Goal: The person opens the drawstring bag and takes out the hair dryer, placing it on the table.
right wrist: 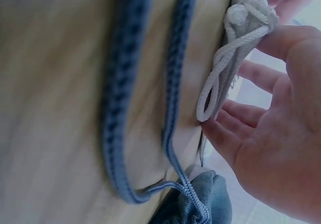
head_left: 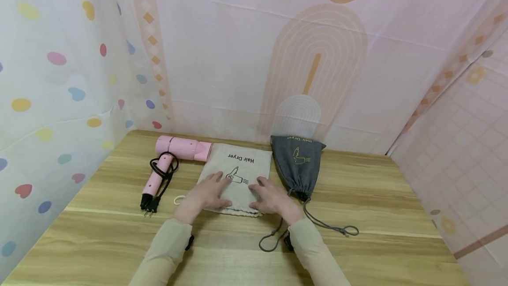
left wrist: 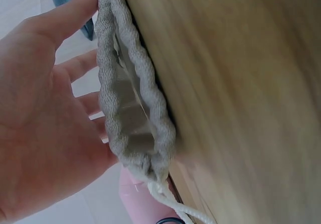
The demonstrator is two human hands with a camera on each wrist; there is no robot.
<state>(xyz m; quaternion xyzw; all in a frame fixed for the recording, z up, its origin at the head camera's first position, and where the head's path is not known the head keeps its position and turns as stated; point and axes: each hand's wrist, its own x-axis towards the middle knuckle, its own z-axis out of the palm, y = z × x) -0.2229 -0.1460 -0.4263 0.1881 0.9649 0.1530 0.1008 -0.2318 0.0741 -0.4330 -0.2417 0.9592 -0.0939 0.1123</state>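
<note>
A light grey drawstring bag [head_left: 238, 156] printed "Hair Dryer" lies flat on the table, its gathered mouth toward me. My left hand [head_left: 208, 191] rests on its left side with the fingers spread, and my right hand [head_left: 271, 195] touches the right side the same way. In the left wrist view the bag's ruffled mouth [left wrist: 133, 48] gapes slightly beside the left hand [left wrist: 50, 118], with a white cord [left wrist: 173, 204] at one end. A looped white cord [right wrist: 213, 83] hangs at the other end, near the right hand [right wrist: 281, 118].
A pink hair dryer [head_left: 182, 148] with a black cord [head_left: 160, 171] wound on its handle lies to the left. On the right is a dark grey drawstring bag [head_left: 298, 167], its grey cords [head_left: 325, 224] trailing over the wooden table [head_left: 377, 250]. Patterned cloth [head_left: 222, 56] hangs behind.
</note>
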